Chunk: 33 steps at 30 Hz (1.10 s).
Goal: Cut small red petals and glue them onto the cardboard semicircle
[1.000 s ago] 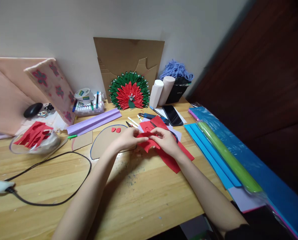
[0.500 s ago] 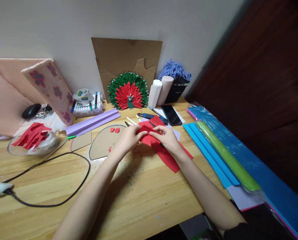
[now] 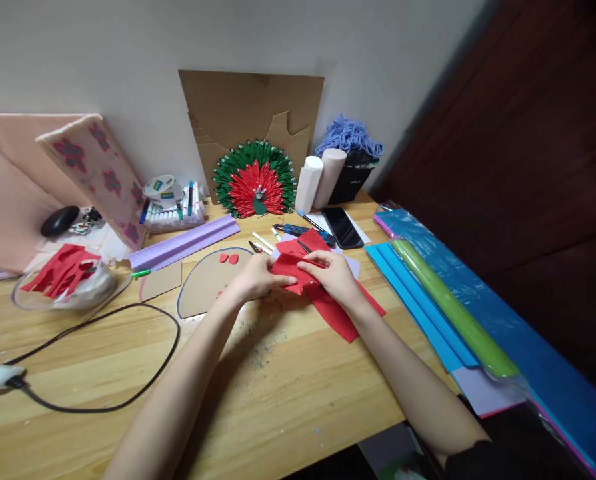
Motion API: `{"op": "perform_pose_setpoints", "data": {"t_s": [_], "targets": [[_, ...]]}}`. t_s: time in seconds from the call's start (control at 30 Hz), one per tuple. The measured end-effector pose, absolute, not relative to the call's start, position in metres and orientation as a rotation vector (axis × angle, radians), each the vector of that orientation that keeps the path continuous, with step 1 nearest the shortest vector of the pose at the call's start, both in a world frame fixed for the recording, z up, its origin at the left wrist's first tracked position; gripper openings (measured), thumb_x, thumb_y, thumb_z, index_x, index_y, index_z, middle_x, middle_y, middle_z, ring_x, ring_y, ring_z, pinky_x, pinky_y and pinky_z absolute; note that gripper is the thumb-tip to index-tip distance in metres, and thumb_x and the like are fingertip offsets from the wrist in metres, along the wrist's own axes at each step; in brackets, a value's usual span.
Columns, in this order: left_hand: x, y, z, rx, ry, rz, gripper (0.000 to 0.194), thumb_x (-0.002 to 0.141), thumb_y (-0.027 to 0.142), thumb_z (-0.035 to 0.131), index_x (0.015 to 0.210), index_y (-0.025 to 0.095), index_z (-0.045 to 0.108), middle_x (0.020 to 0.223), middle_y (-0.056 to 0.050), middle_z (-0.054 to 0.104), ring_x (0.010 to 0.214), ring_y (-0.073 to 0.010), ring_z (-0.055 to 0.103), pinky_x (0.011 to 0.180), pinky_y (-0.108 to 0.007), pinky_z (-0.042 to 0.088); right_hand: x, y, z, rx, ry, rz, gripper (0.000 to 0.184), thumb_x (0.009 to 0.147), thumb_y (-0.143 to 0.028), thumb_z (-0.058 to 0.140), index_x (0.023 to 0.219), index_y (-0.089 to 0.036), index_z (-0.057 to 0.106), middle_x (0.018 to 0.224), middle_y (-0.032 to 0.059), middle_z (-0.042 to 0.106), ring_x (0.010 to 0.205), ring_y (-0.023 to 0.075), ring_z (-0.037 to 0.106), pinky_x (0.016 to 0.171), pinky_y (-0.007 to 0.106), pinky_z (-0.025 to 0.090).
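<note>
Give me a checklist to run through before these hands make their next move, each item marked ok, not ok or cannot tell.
1. Left hand has hold of the red paper: ok.
2. Right hand has hold of the same piece: ok.
3. Held piece free of tears: cannot tell, fingers cover parts of it.
4. Black cord apart from both hands: ok, it lies off to their left.
5. Rounded cardboard free of loose bits: not ok, small red pieces lie on it.
</note>
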<state>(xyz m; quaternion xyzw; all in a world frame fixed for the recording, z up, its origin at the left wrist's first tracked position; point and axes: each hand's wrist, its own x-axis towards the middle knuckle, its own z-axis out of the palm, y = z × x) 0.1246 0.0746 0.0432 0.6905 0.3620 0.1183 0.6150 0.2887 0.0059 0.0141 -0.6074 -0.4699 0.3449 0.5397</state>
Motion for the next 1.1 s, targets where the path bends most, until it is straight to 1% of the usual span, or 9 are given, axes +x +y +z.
{"op": "perform_pose_setpoints", "data": {"t_s": [0.3,0.47,0.57,0.73,0.8,0.9,0.97,1.03,1.1], "targets": [[0.127,0.077,0.034,1.552,0.876,0.244,0.027,0.056,0.027,0.077,0.075,0.010,0.069,0.062,-0.005,0.067,0.055,-0.0137,0.060,0.053,-0.024,0.047,0.289,0.006,0.013,-1.473,-1.101,0.834,0.022,0.064,-0.035,0.072,0.072,-0.015,0.065,0.075,0.0042,0.070,0.075,0.0194,0.066,0.071,0.029,0.050],[0.127,0.075,0.037,1.563,0.826,0.269,0.025,0.061,0.029,0.074,0.077,0.011,0.067,0.066,-0.005,0.067,0.058,-0.0136,0.060,0.057,-0.025,0.047,0.289,0.006,0.013,-1.488,-1.127,0.774,0.020,0.065,-0.034,0.072,0.071,-0.016,0.066,0.073,0.0026,0.070,0.073,0.0178,0.065,0.068,0.028,0.050],[0.128,0.073,0.041,1.640,0.783,0.319,0.023,0.072,0.035,0.064,0.073,0.012,0.064,0.065,-0.002,0.064,0.060,-0.0131,0.057,0.058,-0.024,0.044,0.291,0.005,0.012,-1.489,-1.137,0.745,0.020,0.067,-0.035,0.071,0.072,-0.016,0.066,0.072,0.0015,0.068,0.068,0.0159,0.063,0.063,0.026,0.050],[0.140,0.063,0.042,1.978,1.069,0.517,0.037,0.088,0.037,0.040,0.061,0.015,0.053,0.060,-0.002,0.056,0.056,-0.0134,0.049,0.054,-0.024,0.034,0.292,0.003,0.014,-1.449,-1.100,0.833,0.025,0.068,-0.040,0.069,0.076,-0.017,0.065,0.071,0.0006,0.066,0.053,0.0120,0.057,0.045,0.022,0.046],[0.146,0.055,0.040,2.077,1.150,0.653,0.034,0.090,0.033,0.037,0.066,0.016,0.052,0.065,-0.003,0.058,0.061,-0.0146,0.052,0.057,-0.025,0.034,0.290,0.003,0.015,-1.429,-1.088,0.816,0.025,0.069,-0.041,0.069,0.076,-0.017,0.065,0.072,0.0010,0.065,0.054,0.0124,0.058,0.048,0.023,0.047],[0.152,0.041,0.035,2.168,1.243,0.826,0.027,0.093,0.029,0.034,0.078,0.017,0.054,0.072,-0.004,0.061,0.063,-0.0150,0.055,0.059,-0.024,0.034,0.285,0.003,0.018,-1.342,-0.956,0.813,0.029,0.068,-0.040,0.070,0.086,-0.018,0.064,0.082,0.0034,0.068,0.070,0.0158,0.064,0.061,0.026,0.052],[0.155,0.034,0.033,2.187,1.322,0.923,0.027,0.094,0.029,0.031,0.086,0.018,0.054,0.074,-0.005,0.062,0.062,-0.0150,0.056,0.057,-0.024,0.033,0.280,0.002,0.019,-1.248,-0.864,0.924,0.036,0.066,-0.040,0.072,0.093,-0.017,0.063,0.087,0.0054,0.069,0.078,0.0177,0.065,0.069,0.029,0.053],[0.156,0.030,0.031,2.184,1.399,0.993,0.028,0.094,0.029,0.030,0.090,0.017,0.054,0.074,-0.006,0.063,0.061,-0.0155,0.057,0.057,-0.024,0.033,0.275,0.000,0.021,-1.180,-0.838,1.080,0.038,0.065,-0.039,0.073,0.094,-0.015,0.064,0.086,0.0063,0.069,0.077,0.0185,0.065,0.070,0.031,0.053],[0.157,0.029,0.029,2.147,1.454,1.024,0.028,0.094,0.029,0.029,0.089,0.017,0.054,0.073,-0.006,0.062,0.061,-0.0158,0.057,0.057,-0.024,0.033,0.270,-0.003,0.022,-1.176,-0.854,1.138,0.038,0.064,-0.038,0.074,0.091,-0.014,0.064,0.081,0.0057,0.069,0.070,0.0177,0.065,0.064,0.030,0.053]]}}
